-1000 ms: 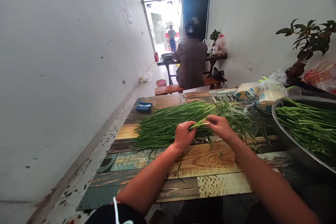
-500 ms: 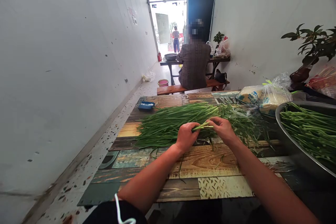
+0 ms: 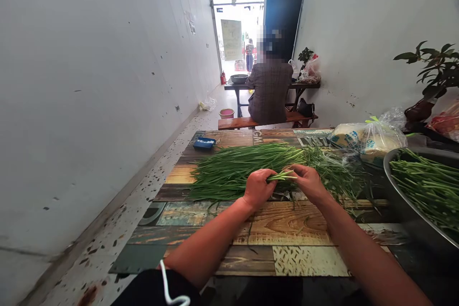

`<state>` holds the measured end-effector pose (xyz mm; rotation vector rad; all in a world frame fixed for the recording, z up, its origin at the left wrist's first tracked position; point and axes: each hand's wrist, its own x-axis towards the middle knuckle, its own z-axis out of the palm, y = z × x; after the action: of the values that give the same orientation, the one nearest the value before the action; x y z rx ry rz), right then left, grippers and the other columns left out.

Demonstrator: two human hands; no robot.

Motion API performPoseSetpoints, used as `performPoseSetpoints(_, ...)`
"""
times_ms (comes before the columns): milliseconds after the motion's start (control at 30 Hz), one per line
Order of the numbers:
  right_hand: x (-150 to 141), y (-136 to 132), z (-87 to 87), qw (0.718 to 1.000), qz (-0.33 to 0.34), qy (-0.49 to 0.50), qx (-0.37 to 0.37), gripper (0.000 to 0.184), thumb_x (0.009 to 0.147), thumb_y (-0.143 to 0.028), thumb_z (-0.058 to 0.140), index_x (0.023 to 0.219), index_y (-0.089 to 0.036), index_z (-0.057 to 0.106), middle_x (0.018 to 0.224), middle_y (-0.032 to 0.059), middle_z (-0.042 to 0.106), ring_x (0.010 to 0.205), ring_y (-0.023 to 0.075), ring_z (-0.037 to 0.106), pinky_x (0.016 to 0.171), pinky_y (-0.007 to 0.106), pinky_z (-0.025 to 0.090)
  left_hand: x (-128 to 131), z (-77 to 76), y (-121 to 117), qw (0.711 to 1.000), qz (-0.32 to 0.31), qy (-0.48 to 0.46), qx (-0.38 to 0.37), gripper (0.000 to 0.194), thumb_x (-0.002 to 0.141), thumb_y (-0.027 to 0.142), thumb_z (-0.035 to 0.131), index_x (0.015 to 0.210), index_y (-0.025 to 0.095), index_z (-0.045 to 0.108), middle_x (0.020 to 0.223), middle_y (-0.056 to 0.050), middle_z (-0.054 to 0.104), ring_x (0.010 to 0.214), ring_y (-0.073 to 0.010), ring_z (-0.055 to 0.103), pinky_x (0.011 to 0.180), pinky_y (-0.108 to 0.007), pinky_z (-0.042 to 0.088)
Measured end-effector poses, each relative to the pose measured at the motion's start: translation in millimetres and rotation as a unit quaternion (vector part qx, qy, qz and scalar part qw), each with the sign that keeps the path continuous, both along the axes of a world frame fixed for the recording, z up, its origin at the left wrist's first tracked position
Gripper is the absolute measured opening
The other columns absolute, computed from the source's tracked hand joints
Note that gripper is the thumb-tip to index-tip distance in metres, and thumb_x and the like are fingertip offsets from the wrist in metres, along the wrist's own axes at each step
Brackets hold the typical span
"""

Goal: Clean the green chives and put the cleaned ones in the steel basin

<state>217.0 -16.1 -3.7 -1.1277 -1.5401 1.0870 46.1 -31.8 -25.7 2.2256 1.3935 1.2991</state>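
A wide heap of long green chives (image 3: 233,169) lies across the patterned wooden table (image 3: 287,229). My left hand (image 3: 258,187) is closed round a small bunch of chive stalks (image 3: 283,176) just in front of the heap. My right hand (image 3: 308,182) pinches the pale ends of the same bunch from the right side. Both hands hover close above the table top, almost touching each other.
A large metal basin (image 3: 405,210) with sorted chives stands at the right. Plastic bags (image 3: 369,136) and a potted plant (image 3: 435,76) sit behind it. A small blue box (image 3: 204,143) lies at the table's far left. A seated person (image 3: 269,88) faces away on a bench.
The view has swung slightly left and down, so everything sits a little further right and lower. My hands keep hold of the same bunch, barely shifted.
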Motion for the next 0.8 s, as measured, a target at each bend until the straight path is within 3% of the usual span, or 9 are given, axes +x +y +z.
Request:
performPoseSetpoints(233,3,0,-1.3,0.999,0.000,-0.026,0.022,0.025,0.069,-0.039,0.063,0.076,-0.016,0.070,0.070,0.0021,0.067,0.064,0.0148,0.057,0.061,0.026,0.044,1,5.1,1,0.998,0.005,-0.031,-0.046,0.005,0.077,0.020,0.065,0.078,0.020,0.070,0.076,-0.001,0.072,0.070,-0.0143,0.064,0.068,-0.023,0.046)
performPoseSetpoints(500,2,3,-6.2,0.999,-0.049,-0.008,0.010,0.029,0.065,-0.040,0.065,0.076,-0.014,0.069,0.067,0.0015,0.064,0.057,0.0112,0.050,0.056,0.024,0.039,-2,15.9,1,0.991,0.012,-0.056,-0.121,0.021,0.078,0.031,0.062,0.063,0.017,0.065,0.056,0.004,0.058,0.056,-0.0085,0.049,0.056,-0.020,0.034)
performPoseSetpoints(633,0,2,-6.3,0.999,-0.027,-0.014,0.009,0.031,0.065,-0.042,0.067,0.077,-0.013,0.069,0.060,-0.0007,0.058,0.054,0.0094,0.044,0.052,0.023,0.034,-2,15.9,1,0.988,0.022,-0.071,-0.133,0.030,0.078,0.035,0.062,0.055,0.016,0.058,0.052,0.006,0.048,0.053,-0.0071,0.041,0.052,-0.020,0.028)
performPoseSetpoints(800,-1,2,-11.1,1.000,-0.006,-0.022,0.017,0.030,0.069,-0.044,0.064,0.069,-0.014,0.066,0.055,-0.0035,0.050,0.051,0.0079,0.038,0.048,0.022,0.028,-1,14.6,1,0.991,0.011,-0.066,-0.117,0.029,0.077,0.033,0.062,0.054,0.015,0.057,0.053,0.005,0.050,0.054,-0.0071,0.042,0.054,-0.020,0.029)
